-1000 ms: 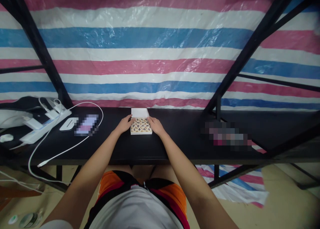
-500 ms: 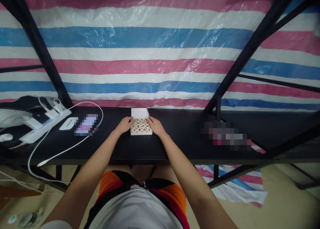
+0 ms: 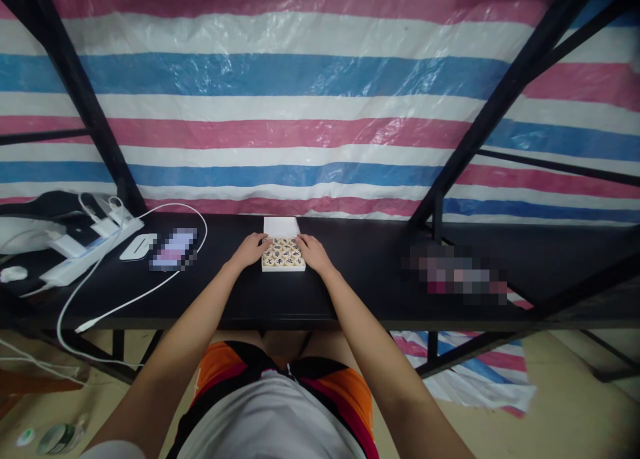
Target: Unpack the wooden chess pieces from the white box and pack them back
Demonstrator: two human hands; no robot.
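Note:
An open white box (image 3: 283, 269) sits on the black desk in front of me, its lid (image 3: 280, 227) folded back on the far side. Rows of round Chinese chess pieces (image 3: 281, 253) with dark characters fill it. My left hand (image 3: 251, 249) grips the box's left side, its fingertips over the edge near the lid. On the opposite side my right hand (image 3: 312, 251) holds the right edge in the same way. Parts of both side walls and some outer pieces are hidden under the fingers.
On the left lie a power strip (image 3: 93, 252) with plugged-in chargers, a white device (image 3: 139, 247), a blurred phone (image 3: 174, 249) and a loose white cable (image 3: 125, 302). A blurred item (image 3: 457, 275) lies to the right. Black metal posts (image 3: 460, 159) frame the desk before a striped tarp (image 3: 300, 79).

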